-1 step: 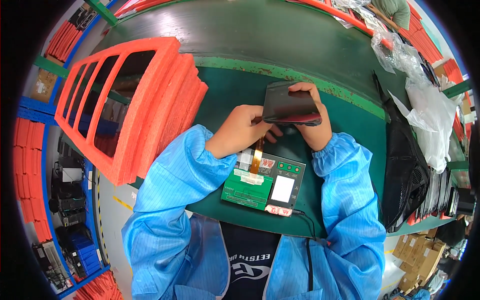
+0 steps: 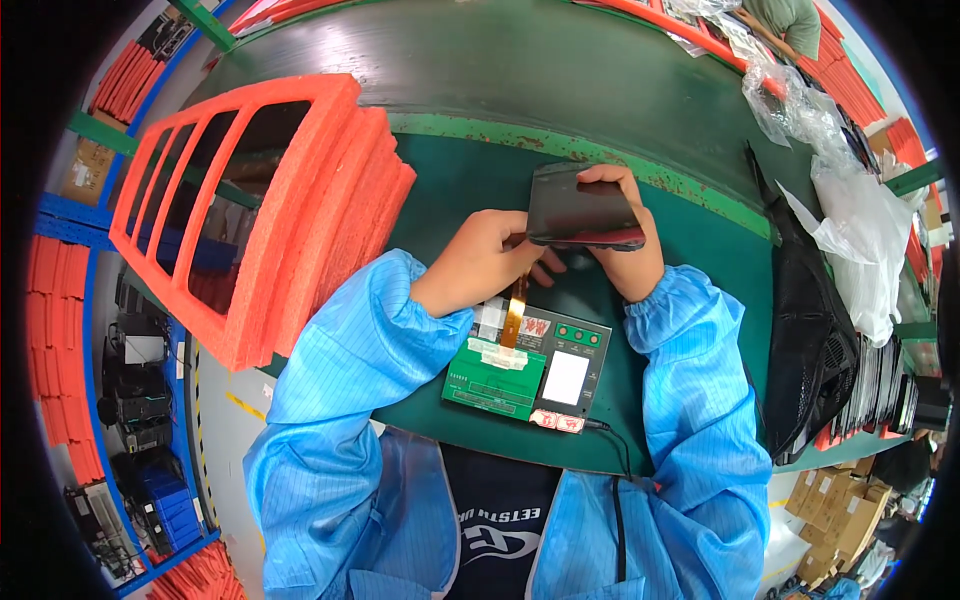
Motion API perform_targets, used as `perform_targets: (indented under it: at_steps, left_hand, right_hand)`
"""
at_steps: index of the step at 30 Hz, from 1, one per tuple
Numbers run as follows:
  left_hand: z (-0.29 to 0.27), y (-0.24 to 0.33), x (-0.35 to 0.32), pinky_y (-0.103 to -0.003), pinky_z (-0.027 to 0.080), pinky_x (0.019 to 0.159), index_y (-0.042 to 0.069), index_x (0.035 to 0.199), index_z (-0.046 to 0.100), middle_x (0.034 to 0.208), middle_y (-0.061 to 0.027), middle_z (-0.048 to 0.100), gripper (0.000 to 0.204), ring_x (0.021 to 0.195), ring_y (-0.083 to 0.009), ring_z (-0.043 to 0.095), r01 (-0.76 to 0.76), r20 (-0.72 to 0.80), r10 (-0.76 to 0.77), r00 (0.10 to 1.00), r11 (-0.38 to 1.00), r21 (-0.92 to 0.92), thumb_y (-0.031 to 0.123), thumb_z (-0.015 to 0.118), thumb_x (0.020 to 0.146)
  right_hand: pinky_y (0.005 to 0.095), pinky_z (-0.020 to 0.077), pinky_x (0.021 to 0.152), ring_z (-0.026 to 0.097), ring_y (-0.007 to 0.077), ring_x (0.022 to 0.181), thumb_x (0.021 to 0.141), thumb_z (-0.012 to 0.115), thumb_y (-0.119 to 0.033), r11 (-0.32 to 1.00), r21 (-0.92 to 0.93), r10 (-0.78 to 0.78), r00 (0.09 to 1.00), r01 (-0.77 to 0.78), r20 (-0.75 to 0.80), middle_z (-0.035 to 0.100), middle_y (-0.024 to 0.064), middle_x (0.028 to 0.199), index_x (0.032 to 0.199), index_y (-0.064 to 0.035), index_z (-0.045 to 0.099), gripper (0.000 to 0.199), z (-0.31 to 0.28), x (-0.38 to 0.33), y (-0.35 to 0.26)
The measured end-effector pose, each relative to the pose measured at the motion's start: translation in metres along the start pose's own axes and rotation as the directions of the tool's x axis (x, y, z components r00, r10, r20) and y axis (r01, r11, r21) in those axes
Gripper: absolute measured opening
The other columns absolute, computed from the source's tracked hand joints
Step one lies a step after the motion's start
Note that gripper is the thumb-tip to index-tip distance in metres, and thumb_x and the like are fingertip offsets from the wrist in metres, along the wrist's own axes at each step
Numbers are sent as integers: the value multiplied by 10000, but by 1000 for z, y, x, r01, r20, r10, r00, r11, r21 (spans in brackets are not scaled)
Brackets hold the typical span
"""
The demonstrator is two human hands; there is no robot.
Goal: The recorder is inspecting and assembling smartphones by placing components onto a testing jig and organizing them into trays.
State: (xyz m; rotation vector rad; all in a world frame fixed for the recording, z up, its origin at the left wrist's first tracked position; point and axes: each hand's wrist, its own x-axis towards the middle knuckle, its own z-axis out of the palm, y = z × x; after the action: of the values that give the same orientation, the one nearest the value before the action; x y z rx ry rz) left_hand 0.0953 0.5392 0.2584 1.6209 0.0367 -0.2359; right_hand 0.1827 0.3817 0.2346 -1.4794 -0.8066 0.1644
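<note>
Both hands meet over the green bench top (image 2: 690, 260). Left hand (image 2: 485, 262) curled, fingers tucked under the near edge of a dark display panel (image 2: 580, 205); right hand (image 2: 625, 245) wraps the panel's right side, fingertips over the far edge. Both grip it. Panel is a thin, flat, glossy black rectangle, held raised above the mat and tilted, with a reddish strip along its near edge.

An amber flex ribbon (image 2: 516, 312), narrow and slightly translucent, runs from under the panel down to a test board (image 2: 525, 370): green circuit board on the left, dark plate with a white rectangular window on the right. A thin black cable leaves the board's near right corner.

Left of the hands, a leaning stack of orange foam frames (image 2: 330, 215), spongy, with rectangular cut-outs. Far right, crumpled clear plastic bags (image 2: 855, 220) beside a black mesh tray (image 2: 810, 340). Sleeves are smooth blue fabric with elastic cuffs.
</note>
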Motion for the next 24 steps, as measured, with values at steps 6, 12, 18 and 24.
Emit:
perform_targets:
  at_steps: [6, 12, 18, 24]
  left_hand:
    - [0, 0, 1, -260, 490, 553, -24, 958, 554, 807, -109, 626, 166, 697, -158, 620, 1, 9, 0, 1000, 1000, -27, 55, 439, 869]
    - [-2, -9, 3, -251, 484, 548, -30, 942, 554, 770, -93, 618, 165, 677, -151, 613, -111, 42, 113, 993, 993, -34, 72, 443, 874]
    - [-5, -14, 3, -238, 466, 536, -23, 929, 558, 757, -90, 604, 171, 631, -128, 584, -64, 10, 64, 998, 998, 1, 109, 468, 867]
    - [-19, -5, 7, -238, 452, 524, -9, 982, 547, 835, -82, 594, 231, 648, -115, 560, -26, -76, 20, 997, 997, -78, 175, 474, 863]
  right_hand:
    - [280, 445, 788, 503, 178, 955, 610, 683, 77, 994, 91, 62, 998, -63, 10, 412, 45, 1109, 804, -80, 661, 251, 1, 1, -4]
    - [277, 429, 810, 495, 177, 974, 615, 685, 70, 997, 42, 56, 998, -57, 41, 408, 45, 1111, 812, -85, 663, 252, -1, 1, -4]
    - [281, 409, 836, 481, 183, 998, 619, 686, 47, 992, 87, 82, 995, -87, 59, 412, 47, 1115, 814, -87, 662, 238, 0, 1, -6]
    - [293, 388, 867, 451, 202, 1046, 616, 688, 12, 998, -19, 54, 993, -53, 101, 420, 65, 1123, 833, -67, 654, 233, -1, 1, -4]
